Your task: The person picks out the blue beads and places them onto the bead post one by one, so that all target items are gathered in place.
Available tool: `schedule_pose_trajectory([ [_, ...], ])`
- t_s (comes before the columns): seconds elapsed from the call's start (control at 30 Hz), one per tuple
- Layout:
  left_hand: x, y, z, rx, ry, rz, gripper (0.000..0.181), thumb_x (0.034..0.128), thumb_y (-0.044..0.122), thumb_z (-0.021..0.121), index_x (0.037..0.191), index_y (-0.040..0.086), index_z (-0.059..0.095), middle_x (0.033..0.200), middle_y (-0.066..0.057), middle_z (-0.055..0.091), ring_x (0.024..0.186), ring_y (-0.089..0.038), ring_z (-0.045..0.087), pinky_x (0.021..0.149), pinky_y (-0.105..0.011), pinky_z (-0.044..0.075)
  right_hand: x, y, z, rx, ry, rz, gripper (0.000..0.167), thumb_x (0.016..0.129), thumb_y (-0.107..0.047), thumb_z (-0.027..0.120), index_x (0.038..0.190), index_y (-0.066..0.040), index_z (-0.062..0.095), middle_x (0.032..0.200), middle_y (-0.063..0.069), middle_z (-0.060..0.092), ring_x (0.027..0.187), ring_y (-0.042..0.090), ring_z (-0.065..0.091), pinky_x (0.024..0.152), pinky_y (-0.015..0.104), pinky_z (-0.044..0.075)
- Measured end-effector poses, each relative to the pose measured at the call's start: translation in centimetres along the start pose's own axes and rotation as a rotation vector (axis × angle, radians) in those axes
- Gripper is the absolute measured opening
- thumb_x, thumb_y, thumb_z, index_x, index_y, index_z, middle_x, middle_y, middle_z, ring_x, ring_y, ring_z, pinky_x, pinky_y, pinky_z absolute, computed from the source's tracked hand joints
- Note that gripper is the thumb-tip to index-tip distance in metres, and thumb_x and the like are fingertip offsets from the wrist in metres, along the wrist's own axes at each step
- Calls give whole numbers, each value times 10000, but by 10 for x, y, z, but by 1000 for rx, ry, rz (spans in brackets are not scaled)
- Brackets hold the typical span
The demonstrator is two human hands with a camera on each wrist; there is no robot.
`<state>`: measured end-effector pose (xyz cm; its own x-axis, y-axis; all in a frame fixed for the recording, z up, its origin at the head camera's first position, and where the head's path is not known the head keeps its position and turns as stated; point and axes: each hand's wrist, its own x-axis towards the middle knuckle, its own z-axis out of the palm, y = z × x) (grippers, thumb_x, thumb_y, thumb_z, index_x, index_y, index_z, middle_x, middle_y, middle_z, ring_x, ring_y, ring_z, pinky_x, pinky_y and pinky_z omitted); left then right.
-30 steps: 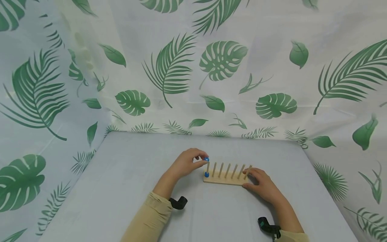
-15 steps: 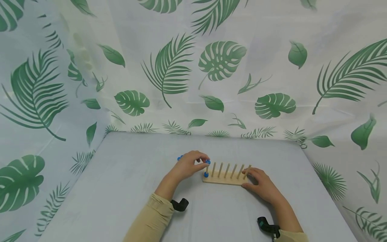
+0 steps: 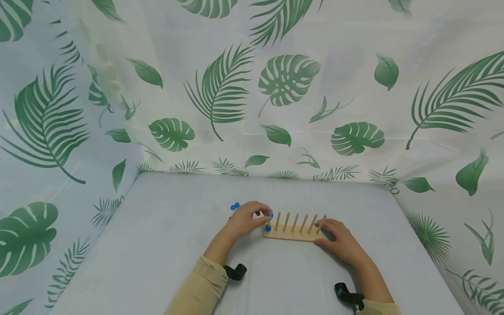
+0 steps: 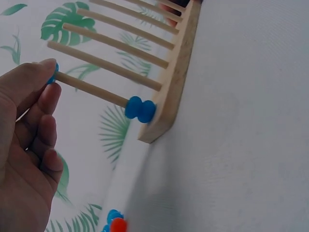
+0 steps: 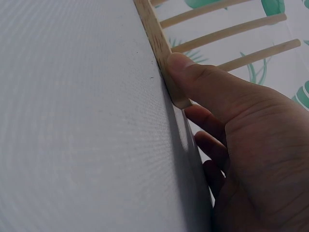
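A pale wooden peg rack [image 3: 293, 232] stands on the table with a row of upright pegs. My left hand [image 3: 246, 221] pinches a blue bead [image 4: 54, 73] between thumb and finger at the upper end of the leftmost peg [image 4: 91, 90]. How far the peg has entered the bead is hidden by the fingers. Blue beads [image 4: 140, 109] sit at the foot of that same peg, against the base. At the rack's right end, my right hand [image 3: 340, 238] grips the base, its thumb [image 5: 181, 65] lying along the near side. The other pegs carry no beads.
Loose blue beads [image 3: 235, 206] lie on the table behind the left hand. In the left wrist view an orange-red bead [image 4: 118, 225] is beside them at the lower edge. A leaf-printed cloth [image 3: 291, 78] hangs behind the white-covered table [image 3: 177, 245].
My left hand has moved slightly down with the bead at the leftmost peg. Loose blue beads behind that hand have come into sight. The right hand stays on the rack.
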<state>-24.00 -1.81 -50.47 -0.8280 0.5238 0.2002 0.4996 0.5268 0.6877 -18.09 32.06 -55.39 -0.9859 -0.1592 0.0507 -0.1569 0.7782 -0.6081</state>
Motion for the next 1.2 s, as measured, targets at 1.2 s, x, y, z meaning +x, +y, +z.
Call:
schedule_pose_trajectory([
  [1.2, -13, -32, 47, -143, 73, -154, 226, 901, 351, 719, 1098, 242, 697, 1014, 92, 661, 888, -47, 582, 768, -234, 495, 2, 3, 0, -5, 1, -4, 559, 825, -451, 766, 1283, -171, 609, 1443, 201, 480, 1375, 449, 370, 1090, 664, 279],
])
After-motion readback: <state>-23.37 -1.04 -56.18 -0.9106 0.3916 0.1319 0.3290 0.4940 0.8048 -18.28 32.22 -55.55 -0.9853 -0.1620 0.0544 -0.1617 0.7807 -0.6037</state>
